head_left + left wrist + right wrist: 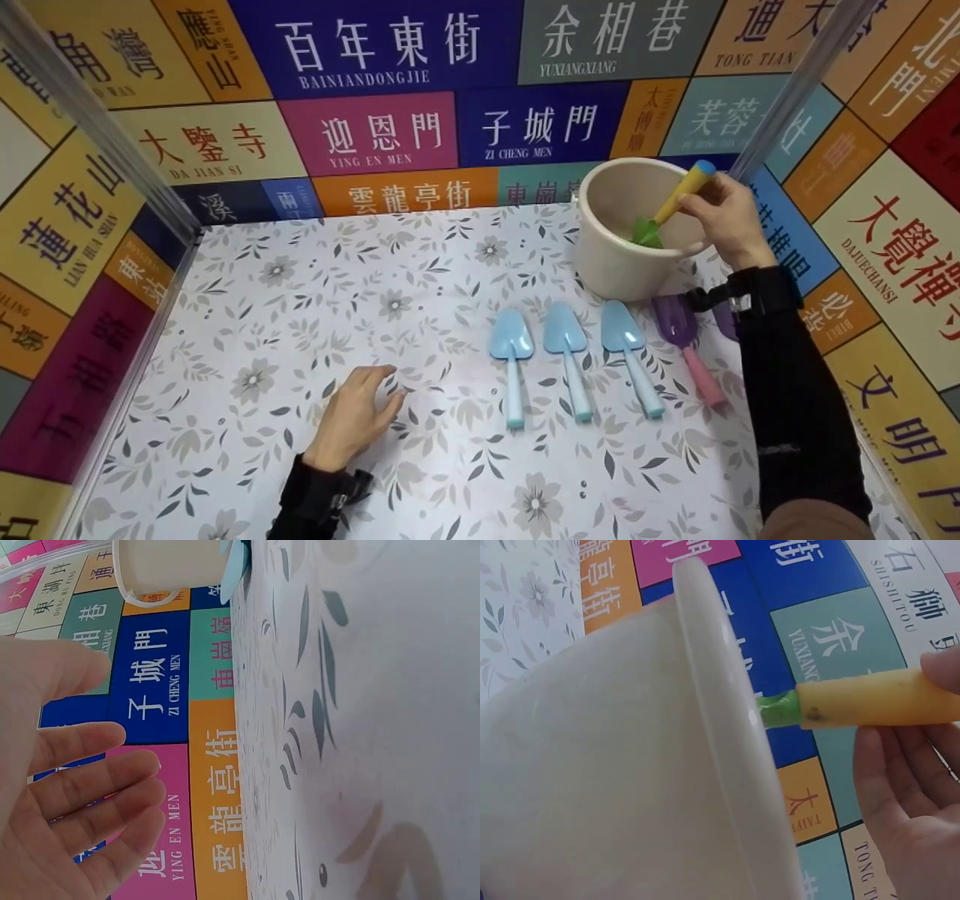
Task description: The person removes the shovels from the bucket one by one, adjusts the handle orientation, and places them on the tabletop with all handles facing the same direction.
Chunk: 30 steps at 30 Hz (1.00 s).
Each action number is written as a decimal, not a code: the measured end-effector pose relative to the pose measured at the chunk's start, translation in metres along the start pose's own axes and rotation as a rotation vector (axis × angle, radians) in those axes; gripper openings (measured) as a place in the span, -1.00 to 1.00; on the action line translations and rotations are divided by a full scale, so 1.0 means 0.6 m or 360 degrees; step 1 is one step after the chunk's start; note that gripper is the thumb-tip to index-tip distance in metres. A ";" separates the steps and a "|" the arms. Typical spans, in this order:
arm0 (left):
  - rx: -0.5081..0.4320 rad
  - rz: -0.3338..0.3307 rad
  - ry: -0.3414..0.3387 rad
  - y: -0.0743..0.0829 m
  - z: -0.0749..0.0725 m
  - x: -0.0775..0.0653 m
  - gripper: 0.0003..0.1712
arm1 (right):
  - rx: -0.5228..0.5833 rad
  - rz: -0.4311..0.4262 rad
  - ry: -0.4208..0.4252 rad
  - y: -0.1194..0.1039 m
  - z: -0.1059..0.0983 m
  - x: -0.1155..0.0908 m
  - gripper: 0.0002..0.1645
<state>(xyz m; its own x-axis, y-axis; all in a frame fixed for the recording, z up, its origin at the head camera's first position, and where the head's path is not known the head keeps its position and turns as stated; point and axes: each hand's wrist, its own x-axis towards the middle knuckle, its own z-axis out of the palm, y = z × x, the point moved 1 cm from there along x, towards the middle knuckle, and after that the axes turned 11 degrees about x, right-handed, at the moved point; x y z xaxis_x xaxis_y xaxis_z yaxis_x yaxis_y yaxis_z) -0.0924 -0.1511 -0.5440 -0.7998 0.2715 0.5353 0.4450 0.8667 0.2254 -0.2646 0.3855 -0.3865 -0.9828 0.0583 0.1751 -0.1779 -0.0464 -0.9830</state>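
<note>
With its thumb and fingers, my right hand (726, 221) grips the yellow handle of a toy trowel (679, 193). The trowel's green blade points down inside the cream bucket (619, 270), and its handle leans out over the rim. In the right wrist view the bucket wall (622, 757) hides most of the blade. My left hand (354, 414) hovers over the tablecloth with relaxed fingers, holding nothing; the left wrist view shows its palm (82, 802) bare.
Three light blue trowels, left (512, 337), middle (566, 330) and right (624, 328), lie in a row before the bucket. Beside them is a purple trowel (677, 322) with a pink handle. Another purple piece (726, 321) is partly hidden by my right wrist. Printed panels (375, 135) wall the table.
</note>
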 end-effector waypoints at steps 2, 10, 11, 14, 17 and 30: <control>-0.0004 0.0025 0.0010 0.002 0.001 0.000 -0.62 | 0.0060 -0.0071 0.0055 -0.003 0.003 -0.005 -0.75; 0.0005 0.0056 -0.0030 0.013 -0.001 0.000 -0.61 | 0.0266 -0.0349 0.0320 -0.022 0.020 -0.029 -0.77; 0.0007 0.0055 -0.0042 0.014 -0.002 -0.001 -0.60 | 0.0283 -0.0383 0.0327 -0.023 0.022 -0.033 -0.75; 0.0002 0.0056 -0.0060 0.017 -0.003 -0.001 -0.59 | 0.0301 -0.0485 0.0311 -0.030 0.028 -0.043 -0.72; -0.0001 0.0071 -0.0048 0.020 -0.005 0.000 -0.58 | 0.0305 -0.0556 0.0277 -0.039 0.034 -0.053 -0.71; -0.0022 0.0180 0.0077 0.034 -0.015 0.012 -0.57 | 0.0175 -0.0810 0.0069 -0.086 0.072 -0.096 -0.65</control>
<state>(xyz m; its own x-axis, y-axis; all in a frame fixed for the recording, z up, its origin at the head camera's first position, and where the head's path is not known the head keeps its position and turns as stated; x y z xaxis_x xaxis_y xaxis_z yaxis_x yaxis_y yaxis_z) -0.0853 -0.1355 -0.5284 -0.7241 0.3461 0.5965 0.5370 0.8257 0.1727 -0.2007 0.3416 -0.3432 -0.7681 0.1420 0.6244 -0.6389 -0.1055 -0.7620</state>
